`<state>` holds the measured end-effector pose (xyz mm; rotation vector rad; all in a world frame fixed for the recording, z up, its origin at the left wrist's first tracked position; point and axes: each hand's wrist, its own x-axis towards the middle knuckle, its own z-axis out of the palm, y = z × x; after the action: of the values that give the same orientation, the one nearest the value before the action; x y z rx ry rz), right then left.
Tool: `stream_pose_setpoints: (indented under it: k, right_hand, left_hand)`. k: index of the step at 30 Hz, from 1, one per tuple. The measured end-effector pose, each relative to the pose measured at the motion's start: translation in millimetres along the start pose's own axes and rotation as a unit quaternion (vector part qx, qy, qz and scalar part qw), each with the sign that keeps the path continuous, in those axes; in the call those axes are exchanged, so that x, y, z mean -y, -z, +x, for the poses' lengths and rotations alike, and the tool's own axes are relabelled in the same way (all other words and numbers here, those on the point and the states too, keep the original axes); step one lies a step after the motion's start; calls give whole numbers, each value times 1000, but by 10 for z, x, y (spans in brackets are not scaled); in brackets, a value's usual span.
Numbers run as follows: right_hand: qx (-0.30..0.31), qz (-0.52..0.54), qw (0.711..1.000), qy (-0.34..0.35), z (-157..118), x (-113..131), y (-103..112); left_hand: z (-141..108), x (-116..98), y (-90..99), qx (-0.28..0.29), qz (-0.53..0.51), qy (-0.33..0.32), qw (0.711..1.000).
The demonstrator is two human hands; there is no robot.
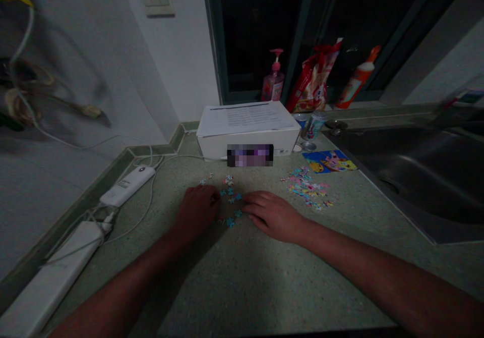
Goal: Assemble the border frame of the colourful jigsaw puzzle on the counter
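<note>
Both my hands rest on a speckled green countertop [242,282] around a small scatter of blue jigsaw pieces [230,202]. My left hand [196,209] is curled palm-down at the left of the scatter, and its fingertips are hidden, so I cannot tell if it holds a piece. My right hand [272,216] lies with its fingers stretched toward the pieces, touching or nearly touching them, holding nothing I can see. Farther right lies a heap of pink and blue jigsaw pieces [306,189], next to a colourful cartoon picture card [328,161].
A white box [247,131] with a printed sheet on top stands behind the pieces. Beyond it are a pink soap pump bottle [275,80], a red bag [313,78] and a drink can [313,125]. A steel sink [408,176] lies right; white power strip [56,277] and cables lie left.
</note>
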<state>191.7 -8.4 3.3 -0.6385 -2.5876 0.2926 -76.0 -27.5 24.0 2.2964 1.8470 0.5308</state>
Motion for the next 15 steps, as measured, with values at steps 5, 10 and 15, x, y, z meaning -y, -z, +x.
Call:
stream_pose_setpoints:
  k: [5, 10, 15]
  right_hand:
    - [-24, -10, 1000, -17, -3, 25, 15]
    - [-35, -31, 998, -38, -10, 42, -2]
    - [-32, -22, 999, 7, -13, 52, 15]
  left_hand:
    - [-34, -143, 0, 29, -91, 15, 995]
    - [-113, -319, -63, 96, -214, 31, 971]
    - [-142, -346, -107, 101, -271, 55, 956]
